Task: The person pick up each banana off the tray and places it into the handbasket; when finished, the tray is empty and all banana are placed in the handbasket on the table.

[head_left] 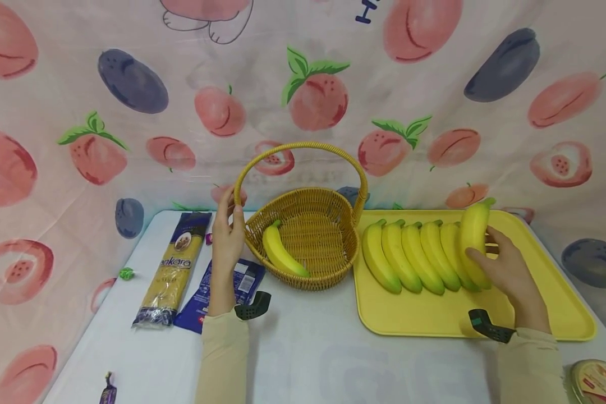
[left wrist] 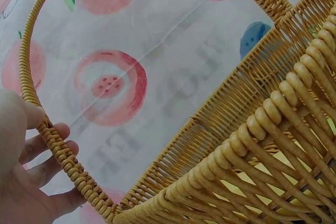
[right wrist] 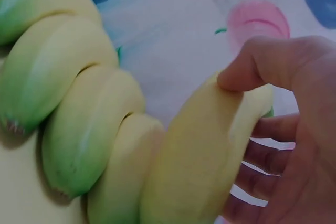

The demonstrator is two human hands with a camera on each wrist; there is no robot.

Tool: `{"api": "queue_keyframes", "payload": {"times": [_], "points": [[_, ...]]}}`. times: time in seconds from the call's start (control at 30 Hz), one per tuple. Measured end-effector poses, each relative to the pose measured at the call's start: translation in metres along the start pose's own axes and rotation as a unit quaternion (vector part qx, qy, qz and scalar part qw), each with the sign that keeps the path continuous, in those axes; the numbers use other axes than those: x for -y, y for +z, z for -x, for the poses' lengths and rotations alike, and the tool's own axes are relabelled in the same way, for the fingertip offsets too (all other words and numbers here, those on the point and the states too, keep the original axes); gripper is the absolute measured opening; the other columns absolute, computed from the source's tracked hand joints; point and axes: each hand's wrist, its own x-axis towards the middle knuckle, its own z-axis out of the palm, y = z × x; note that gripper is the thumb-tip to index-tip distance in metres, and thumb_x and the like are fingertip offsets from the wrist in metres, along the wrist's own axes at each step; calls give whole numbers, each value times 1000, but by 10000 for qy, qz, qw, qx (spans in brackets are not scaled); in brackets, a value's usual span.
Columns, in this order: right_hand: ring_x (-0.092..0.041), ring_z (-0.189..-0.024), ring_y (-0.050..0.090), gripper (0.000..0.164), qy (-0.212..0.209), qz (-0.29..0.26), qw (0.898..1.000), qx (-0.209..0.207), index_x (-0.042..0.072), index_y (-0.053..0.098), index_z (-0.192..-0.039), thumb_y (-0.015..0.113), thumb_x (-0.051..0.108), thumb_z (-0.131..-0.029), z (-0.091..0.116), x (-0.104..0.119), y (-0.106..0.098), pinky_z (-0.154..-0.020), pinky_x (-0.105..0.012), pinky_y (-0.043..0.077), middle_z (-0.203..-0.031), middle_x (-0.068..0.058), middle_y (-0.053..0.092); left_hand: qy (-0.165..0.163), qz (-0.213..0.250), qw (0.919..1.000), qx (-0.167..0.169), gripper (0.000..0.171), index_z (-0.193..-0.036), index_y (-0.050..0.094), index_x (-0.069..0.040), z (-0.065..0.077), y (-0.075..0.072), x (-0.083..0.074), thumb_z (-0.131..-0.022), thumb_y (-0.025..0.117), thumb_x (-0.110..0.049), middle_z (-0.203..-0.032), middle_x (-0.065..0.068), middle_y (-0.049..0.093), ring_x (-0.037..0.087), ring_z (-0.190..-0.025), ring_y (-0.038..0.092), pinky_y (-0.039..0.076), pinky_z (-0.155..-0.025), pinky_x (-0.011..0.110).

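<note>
Right hand [head_left: 507,266]: thumb on near face of a banana [head_left: 474,233], fingers behind, pinching it about its middle. Banana is over the right end of a row, at the tray's centre. Stem points away from the person, tipped slightly right; long axis runs near-to-far, blunt end toward the person. Whether that lower end touches the tray, cannot tell.

Left hand [head_left: 228,238]: thumb and fingers closed round the handle [head_left: 303,145], low on its left side.

Just left of the held banana: five row bananas [head_left: 401,258], side by side, stems away, green tips near; axes slant, near ends swung right. All on a yellow tray [head_left: 424,314], its long side running left-right.

Left of tray: wicker basket [head_left: 320,235], upright, handle arched above. Inside, against its left wall, a single banana [head_left: 283,251], stem far-left, tip near-right.

Farther left, on the white table [head_left: 328,348]: pasta packet [head_left: 171,278], lying lengthwise; dark blue packet [head_left: 246,280], partly hidden by the left arm. Near right corner: round tub [head_left: 601,384], cut by frame edge. Backdrop: fruit-printed cloth [head_left: 262,67].
</note>
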Motion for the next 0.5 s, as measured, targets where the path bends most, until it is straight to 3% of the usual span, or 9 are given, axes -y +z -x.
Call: {"api": "queue_keyframes", "payload": {"times": [0.23,0.33,0.43,0.5], "points": [[-51,-117,37,78,-562,-77,9982,172,-1,7,-150,54,29,-95,7,18,-3,-88,-64,36,-136,-35,32,-1,-1,10000,-6,43,-145,36,-13,1,0,-1,-102,38,-11,-134,18,52,33,-129,46,37,-106,49],[-51,-116,40,78,-739,-20,9968,294,1,9,-151,55,28,-95,9,24,-5,-85,-59,40,-136,-34,34,1,-27,10000,-22,43,-145,37,-13,1,1,-1,-102,38,-11,-134,18,52,30,-129,47,38,-106,49],[-51,-115,42,78,-826,49,9955,457,2,10,-151,57,28,-94,10,29,-6,-80,-37,49,-135,-32,35,19,-37,10000,-44,43,-145,37,-13,1,1,0,-102,38,-10,-134,18,53,29,-128,47,38,-105,49],[-50,-114,44,78,-894,63,9944,553,2,11,-151,58,28,-94,12,33,-6,-74,-22,47,-134,-31,36,39,-22,10000,-47,43,-145,37,-12,0,1,0,-101,38,-10,-133,19,52,29,-128,48,39,-104,49]]}}
